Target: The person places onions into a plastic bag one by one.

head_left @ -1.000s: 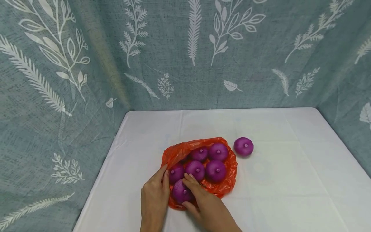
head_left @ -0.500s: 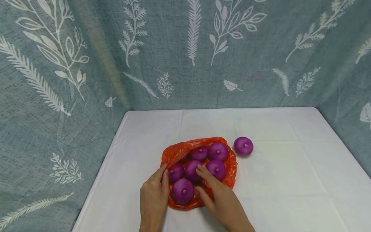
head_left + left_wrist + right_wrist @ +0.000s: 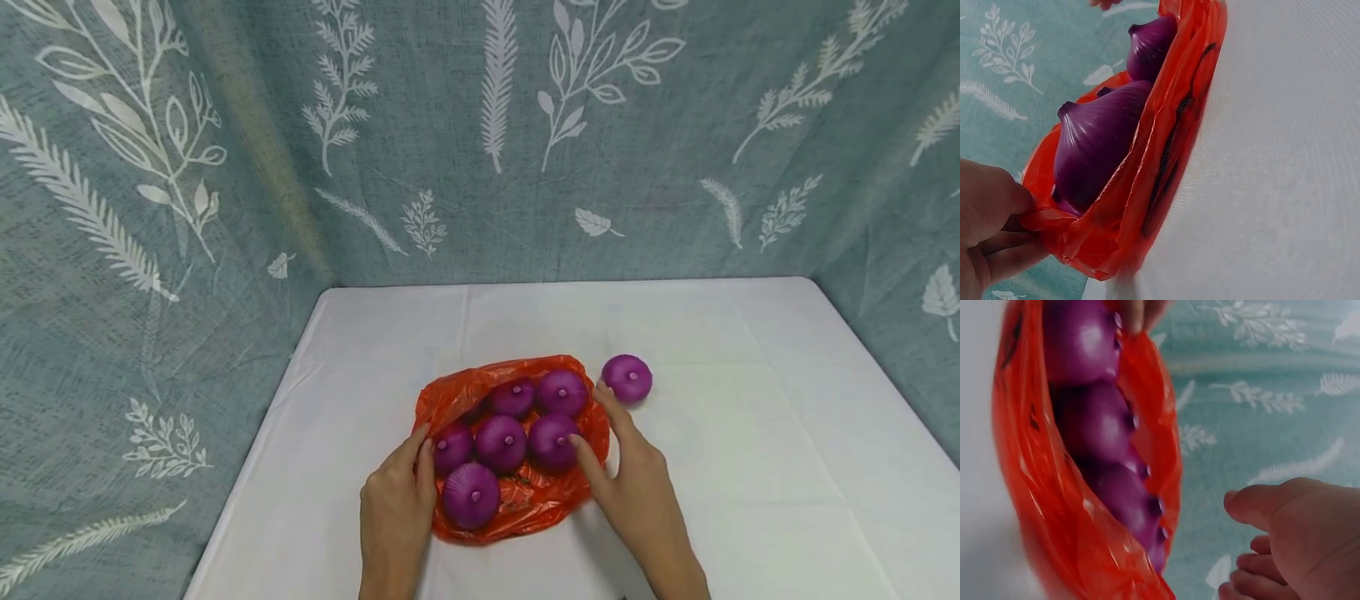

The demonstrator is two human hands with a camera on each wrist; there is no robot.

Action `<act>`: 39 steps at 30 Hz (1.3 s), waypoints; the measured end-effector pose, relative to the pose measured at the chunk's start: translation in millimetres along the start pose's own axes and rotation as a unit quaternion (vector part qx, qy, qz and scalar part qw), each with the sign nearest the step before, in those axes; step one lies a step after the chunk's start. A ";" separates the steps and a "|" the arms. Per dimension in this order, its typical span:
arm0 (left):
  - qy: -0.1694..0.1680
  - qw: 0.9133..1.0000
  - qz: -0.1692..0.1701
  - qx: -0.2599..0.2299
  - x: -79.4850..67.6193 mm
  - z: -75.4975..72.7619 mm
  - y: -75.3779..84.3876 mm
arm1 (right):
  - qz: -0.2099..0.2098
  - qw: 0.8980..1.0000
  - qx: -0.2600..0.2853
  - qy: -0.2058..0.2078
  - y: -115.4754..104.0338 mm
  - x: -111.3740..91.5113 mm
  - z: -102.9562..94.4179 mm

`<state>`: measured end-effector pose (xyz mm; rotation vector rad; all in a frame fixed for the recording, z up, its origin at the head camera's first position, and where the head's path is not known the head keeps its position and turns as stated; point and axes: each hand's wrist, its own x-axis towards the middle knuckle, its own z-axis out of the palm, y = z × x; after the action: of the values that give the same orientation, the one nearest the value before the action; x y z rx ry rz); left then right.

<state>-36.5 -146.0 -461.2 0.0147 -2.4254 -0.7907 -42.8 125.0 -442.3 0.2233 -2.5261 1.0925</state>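
An open red plastic bag (image 3: 453,396) lies on the table with several purple onions inside, among them a front onion (image 3: 471,496). My left hand (image 3: 393,500) pinches the bag's left rim; in the left wrist view its thumb and fingers (image 3: 1013,253) grip the plastic. On the bag's right side, my right hand (image 3: 647,483) hovers with fingers spread near the rim and holds nothing. The right wrist view shows that hand (image 3: 1304,537) apart from the bag. One loose onion (image 3: 627,379) sits outside the bag, just beyond the right fingertips.
A white cloth (image 3: 750,467) covers the table. Grey-green curtains (image 3: 465,217) with white leaf prints rise behind it and at both sides.
My right hand has let go of the front onion and moved right and away across the bag to its right rim. The left hand keeps its hold on the bag.
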 end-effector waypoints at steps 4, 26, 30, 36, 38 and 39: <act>0.001 1.000 0.002 -0.002 -0.5 0.5 -0.8 | 0.018 1.000 -0.001 0.020 6.7 2.5 -7.3; 0.011 1.000 0.010 -0.005 0.0 2.7 -3.1 | 0.109 0.993 -0.035 -0.002 28.5 30.7 -29.4; 0.010 1.000 0.009 -0.006 0.5 2.1 -3.1 | 0.117 0.992 -0.045 -0.004 32.1 36.1 -31.2; 0.007 1.000 0.007 -0.005 0.3 1.9 -3.5 | 0.128 0.991 -0.042 -0.026 37.8 42.9 -33.0; 0.006 1.000 0.007 -0.004 0.3 1.9 -3.6 | 0.137 0.989 -0.038 -0.037 40.5 46.5 -32.5; 0.006 1.000 0.007 -0.005 0.4 1.8 -3.6 | 0.140 0.988 -0.038 -0.042 42.0 48.4 -31.8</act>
<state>-38.4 -148.1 -464.2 -0.0018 -2.4087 -0.7935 -90.5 177.1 -431.0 -0.1136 -2.7288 1.1059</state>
